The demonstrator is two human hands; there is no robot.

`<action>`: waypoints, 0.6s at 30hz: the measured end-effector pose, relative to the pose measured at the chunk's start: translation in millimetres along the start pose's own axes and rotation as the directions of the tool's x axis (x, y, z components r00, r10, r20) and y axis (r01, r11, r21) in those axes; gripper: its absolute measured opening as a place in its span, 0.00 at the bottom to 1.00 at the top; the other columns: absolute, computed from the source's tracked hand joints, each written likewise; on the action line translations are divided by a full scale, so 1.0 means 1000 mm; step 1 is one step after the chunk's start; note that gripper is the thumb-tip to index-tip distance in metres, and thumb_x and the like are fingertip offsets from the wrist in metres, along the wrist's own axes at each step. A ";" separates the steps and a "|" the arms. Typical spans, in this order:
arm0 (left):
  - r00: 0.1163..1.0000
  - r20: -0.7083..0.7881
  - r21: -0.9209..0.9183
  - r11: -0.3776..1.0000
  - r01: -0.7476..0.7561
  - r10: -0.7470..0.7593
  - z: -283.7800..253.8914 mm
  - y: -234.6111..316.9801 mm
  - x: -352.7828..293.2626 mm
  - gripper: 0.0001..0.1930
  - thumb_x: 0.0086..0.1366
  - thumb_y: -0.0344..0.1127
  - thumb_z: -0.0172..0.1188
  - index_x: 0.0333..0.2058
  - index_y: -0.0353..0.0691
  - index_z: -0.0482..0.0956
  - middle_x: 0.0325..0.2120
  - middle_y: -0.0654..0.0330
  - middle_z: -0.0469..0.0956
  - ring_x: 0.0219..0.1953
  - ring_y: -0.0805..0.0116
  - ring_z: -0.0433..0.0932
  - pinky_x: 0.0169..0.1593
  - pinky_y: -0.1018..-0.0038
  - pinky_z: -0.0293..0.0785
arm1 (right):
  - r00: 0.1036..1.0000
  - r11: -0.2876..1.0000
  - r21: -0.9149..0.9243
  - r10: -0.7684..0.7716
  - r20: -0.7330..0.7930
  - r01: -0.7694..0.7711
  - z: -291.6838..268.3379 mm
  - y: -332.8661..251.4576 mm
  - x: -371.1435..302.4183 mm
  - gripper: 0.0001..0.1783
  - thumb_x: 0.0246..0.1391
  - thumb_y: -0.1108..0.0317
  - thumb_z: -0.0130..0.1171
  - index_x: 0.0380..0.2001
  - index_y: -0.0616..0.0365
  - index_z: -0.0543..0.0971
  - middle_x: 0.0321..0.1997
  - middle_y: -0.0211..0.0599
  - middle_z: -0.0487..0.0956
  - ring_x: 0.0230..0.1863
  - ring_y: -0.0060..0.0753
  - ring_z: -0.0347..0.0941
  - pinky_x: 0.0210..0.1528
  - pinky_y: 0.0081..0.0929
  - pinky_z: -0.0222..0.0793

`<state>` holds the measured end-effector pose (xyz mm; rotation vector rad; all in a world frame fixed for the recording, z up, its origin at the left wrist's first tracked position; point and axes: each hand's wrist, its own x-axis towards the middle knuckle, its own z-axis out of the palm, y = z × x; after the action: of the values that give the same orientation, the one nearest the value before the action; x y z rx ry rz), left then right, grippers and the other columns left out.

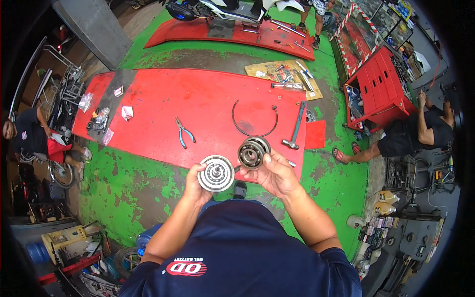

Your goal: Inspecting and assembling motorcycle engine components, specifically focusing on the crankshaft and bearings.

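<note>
My left hand point(196, 191) grips the edge of a round, shiny metal disc point(227, 174) with rings of balls and a small shaft stub at its centre. Close beside it, my right hand point(282, 177) holds a ball bearing point(242, 155) between thumb and fingers. Behind that bearing, in the same hand, shows a second ring-shaped metal part point(263, 142), partly hidden. Both hands are over the near edge of a red platform point(163, 99). Blue-handled pliers point(186, 136) lie ahead of the disc, and a thin curved hose point(234, 116) lies beyond the bearing.
A hammer point(299, 123) rests at the platform's right side. Small packets and parts point(100, 119) sit on the left. Further off are a cardboard sheet point(257, 69) with tools, a motorcycle point(222, 12), a red tool cabinet point(378, 89) and a person point(420, 128) at right.
</note>
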<state>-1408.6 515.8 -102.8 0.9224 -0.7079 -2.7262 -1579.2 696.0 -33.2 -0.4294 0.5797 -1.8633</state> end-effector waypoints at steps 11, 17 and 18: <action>0.995 -0.103 -0.045 0.999 -0.015 0.010 -0.021 0.002 -0.010 0.27 0.62 0.51 0.55 0.52 0.36 0.79 0.44 0.52 0.85 0.44 0.56 0.86 0.49 0.56 0.84 | 0.932 0.693 -0.719 -0.228 -0.281 -0.048 -0.076 0.015 -0.031 0.21 0.65 0.60 0.64 0.55 0.61 0.78 0.49 0.44 0.80 0.49 0.38 0.80 0.54 0.35 0.77; 0.996 -0.089 -0.072 0.997 -0.014 0.007 -0.020 0.004 -0.021 0.25 0.62 0.49 0.55 0.51 0.37 0.80 0.44 0.53 0.85 0.45 0.59 0.86 0.51 0.58 0.84 | 0.833 -0.035 -0.855 -0.249 -0.494 -0.518 -0.204 0.090 -0.064 0.20 0.55 0.60 0.70 0.45 0.63 0.82 0.45 0.52 0.79 0.48 0.54 0.78 0.55 0.42 0.75; 0.996 -0.093 -0.073 0.997 -0.017 0.010 -0.020 0.004 -0.022 0.25 0.62 0.49 0.55 0.51 0.37 0.80 0.44 0.53 0.85 0.45 0.59 0.86 0.51 0.58 0.84 | 0.809 -0.117 -0.818 -0.281 -0.516 -0.563 -0.220 0.102 -0.070 0.21 0.53 0.59 0.72 0.45 0.63 0.82 0.47 0.54 0.79 0.50 0.58 0.77 0.57 0.44 0.74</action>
<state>-1378.7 511.4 -103.0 1.0150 -0.5899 -2.6584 -1597.9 773.0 -272.8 -0.7079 2.5007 -0.7728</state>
